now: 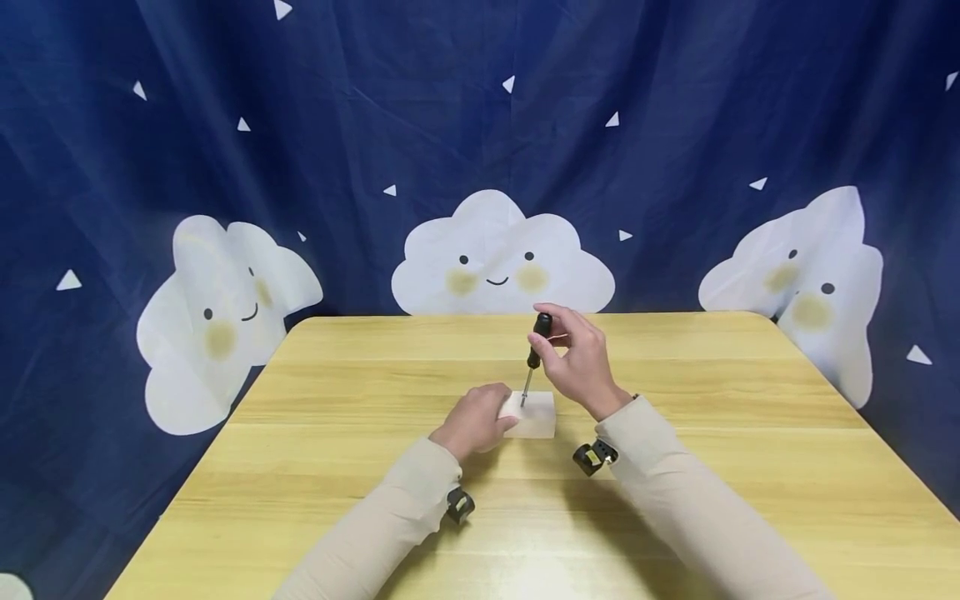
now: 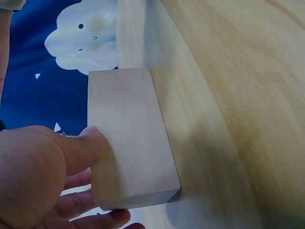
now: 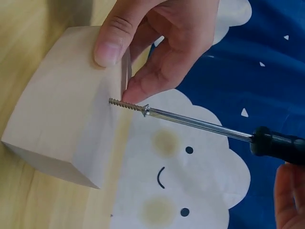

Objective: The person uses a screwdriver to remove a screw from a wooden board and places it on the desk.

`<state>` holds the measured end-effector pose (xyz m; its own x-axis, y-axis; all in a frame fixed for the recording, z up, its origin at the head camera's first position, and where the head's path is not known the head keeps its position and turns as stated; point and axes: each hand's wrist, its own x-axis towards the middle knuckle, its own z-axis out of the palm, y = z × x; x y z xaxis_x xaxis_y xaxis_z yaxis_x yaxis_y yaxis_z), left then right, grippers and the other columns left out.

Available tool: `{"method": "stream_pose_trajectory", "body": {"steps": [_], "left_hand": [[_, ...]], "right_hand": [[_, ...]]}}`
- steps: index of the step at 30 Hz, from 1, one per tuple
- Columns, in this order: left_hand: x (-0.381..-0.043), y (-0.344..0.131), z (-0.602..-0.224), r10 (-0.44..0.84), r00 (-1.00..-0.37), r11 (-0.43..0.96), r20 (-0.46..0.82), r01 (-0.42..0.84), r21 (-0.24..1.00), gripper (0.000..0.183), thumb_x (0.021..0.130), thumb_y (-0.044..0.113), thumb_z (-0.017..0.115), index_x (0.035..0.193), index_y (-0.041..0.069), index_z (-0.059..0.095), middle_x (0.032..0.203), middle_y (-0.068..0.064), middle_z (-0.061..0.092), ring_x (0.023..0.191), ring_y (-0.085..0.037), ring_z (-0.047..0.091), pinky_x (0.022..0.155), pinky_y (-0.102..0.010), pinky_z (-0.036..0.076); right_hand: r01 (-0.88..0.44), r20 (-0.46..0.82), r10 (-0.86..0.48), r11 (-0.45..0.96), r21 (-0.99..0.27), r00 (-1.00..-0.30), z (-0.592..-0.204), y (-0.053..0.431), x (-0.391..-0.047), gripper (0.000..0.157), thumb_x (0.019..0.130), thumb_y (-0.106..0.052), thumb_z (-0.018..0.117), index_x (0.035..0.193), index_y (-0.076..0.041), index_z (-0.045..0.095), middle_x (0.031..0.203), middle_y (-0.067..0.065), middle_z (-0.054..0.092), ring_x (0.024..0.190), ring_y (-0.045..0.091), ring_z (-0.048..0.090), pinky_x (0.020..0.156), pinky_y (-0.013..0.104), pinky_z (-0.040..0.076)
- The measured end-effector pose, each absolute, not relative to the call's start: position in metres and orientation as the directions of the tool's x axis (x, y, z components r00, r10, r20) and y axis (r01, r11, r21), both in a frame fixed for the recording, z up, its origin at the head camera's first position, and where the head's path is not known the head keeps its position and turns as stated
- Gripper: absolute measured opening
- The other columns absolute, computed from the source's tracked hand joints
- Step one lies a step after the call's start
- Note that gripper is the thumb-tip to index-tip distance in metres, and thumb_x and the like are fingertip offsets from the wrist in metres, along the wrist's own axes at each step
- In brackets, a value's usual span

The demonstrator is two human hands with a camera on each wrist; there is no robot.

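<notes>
A pale wooden block (image 1: 537,422) lies on the table, and my left hand (image 1: 476,417) grips its left end between thumb and fingers. A threaded screw (image 3: 127,105) stands in the block's top face, most of its thread showing above the wood. On the screw's head sits the tip of a screwdriver (image 3: 200,122) with a metal shaft and black handle. My right hand (image 1: 579,358) pinches that handle near its top, the tool leaning slightly right in the head view. In the left wrist view the block (image 2: 131,133) shows its side, and the screw is mostly hidden behind the thumb.
The light wood-grain table (image 1: 337,467) runs back to a dark blue curtain (image 1: 360,100) printed with white clouds and triangles. A small black camera (image 1: 459,505) is strapped at the left wrist, another black camera (image 1: 589,457) at the right.
</notes>
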<state>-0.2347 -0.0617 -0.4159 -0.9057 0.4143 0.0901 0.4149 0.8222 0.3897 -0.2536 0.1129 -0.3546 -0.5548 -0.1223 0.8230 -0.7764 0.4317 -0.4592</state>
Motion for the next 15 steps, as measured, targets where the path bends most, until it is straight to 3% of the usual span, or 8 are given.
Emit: {"method": "stream_pose_trajectory", "body": {"steps": [7, 15], "left_hand": [[-0.234, -0.062, -0.416, 0.428, -0.896, 0.815, 0.115, 0.438, 0.380, 0.033, 0.091, 0.024, 0.069, 0.115, 0.002, 0.061, 0.110, -0.010, 0.065, 0.095, -0.024, 0.062, 0.085, -0.037, 0.051], [-0.234, -0.064, -0.417, 0.426, -0.897, 0.814, 0.120, 0.438, 0.381, 0.035, 0.091, 0.024, 0.069, 0.117, 0.002, 0.061, 0.111, -0.011, 0.065, 0.095, -0.024, 0.062, 0.085, -0.037, 0.052]], "right_hand": [[-0.759, 0.841, -0.044, 0.459, -0.462, -0.539, -0.362, 0.106, -0.256, 0.046, 0.075, -0.007, 0.084, 0.117, -0.003, 0.065, 0.080, 0.012, 0.059, 0.070, 0.027, 0.061, 0.052, 0.036, 0.057], [-0.754, 0.859, -0.017, 0.487, -0.441, -0.513, -0.363, 0.101, -0.253, 0.045, 0.077, -0.003, 0.081, 0.120, -0.004, 0.065, 0.077, 0.013, 0.057, 0.063, 0.021, 0.063, 0.058, 0.032, 0.058]]}}
